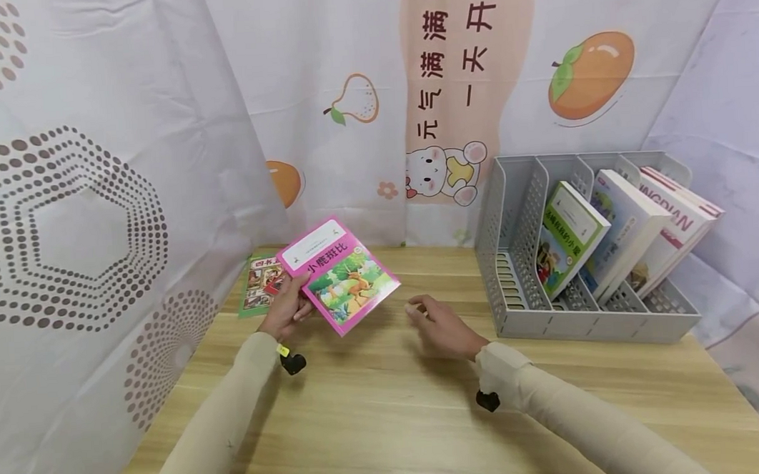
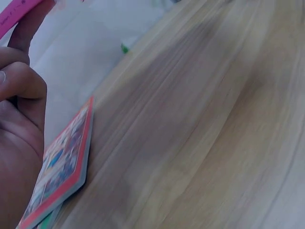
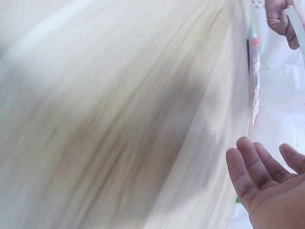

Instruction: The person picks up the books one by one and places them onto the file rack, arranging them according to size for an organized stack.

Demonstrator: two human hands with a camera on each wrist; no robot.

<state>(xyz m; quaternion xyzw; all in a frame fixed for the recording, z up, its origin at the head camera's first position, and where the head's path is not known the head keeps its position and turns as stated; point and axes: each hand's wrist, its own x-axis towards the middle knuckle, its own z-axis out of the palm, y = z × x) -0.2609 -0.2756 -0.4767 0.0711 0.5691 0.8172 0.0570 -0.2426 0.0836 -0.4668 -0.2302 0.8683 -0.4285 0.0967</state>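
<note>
A pink-bordered picture book [image 1: 346,278] with a deer on its cover is held up above the table by my left hand [image 1: 286,308], which pinches its left edge. In the left wrist view, the curled fingers [image 2: 24,78] grip the pink book's edge [image 2: 16,14] at the top left corner. My right hand [image 1: 441,327] hovers over the table to the right of the book, apart from it, holding nothing. Its fingers [image 3: 252,164] are loosely extended in the right wrist view. Behind the left hand, red and green books [image 1: 258,290] lie on the table, partly hidden.
A grey file rack [image 1: 513,319] stands at the right of the wooden table [image 1: 376,423]. In its slots lean a green book [image 1: 569,234], thick white books [image 1: 630,217] and red-and-white books [image 1: 678,228]. Printed curtains [image 1: 350,174] hang behind and at the sides.
</note>
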